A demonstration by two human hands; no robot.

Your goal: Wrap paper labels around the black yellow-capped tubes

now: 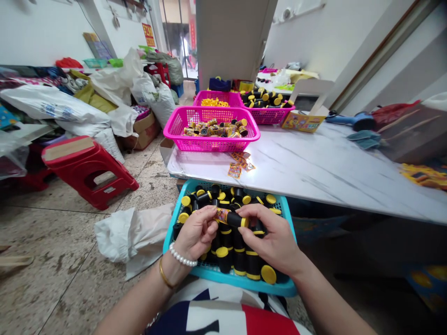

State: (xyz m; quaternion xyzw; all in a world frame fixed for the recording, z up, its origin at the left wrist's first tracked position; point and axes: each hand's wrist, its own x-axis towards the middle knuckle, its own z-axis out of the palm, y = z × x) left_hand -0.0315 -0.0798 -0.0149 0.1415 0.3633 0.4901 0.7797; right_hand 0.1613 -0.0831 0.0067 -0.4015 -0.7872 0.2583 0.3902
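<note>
Between my hands, above the blue basket, is a small black tube with a yellow end and a printed wrap on its left part. My left hand pinches the printed left end with thumb and forefinger. Around the yellow right end, my right hand closes its thumb and fingertips. Many similar black tubes with yellow caps fill the basket below, some upright and some lying. Whether the printed part is a label or a separate piece is hard to make out.
A white marble-patterned table stands ahead, bearing loose printed labels, a pink basket of printed cylinders, further pink baskets and a printed box. On the left are a red stool, a white sack on the floor and piled bags.
</note>
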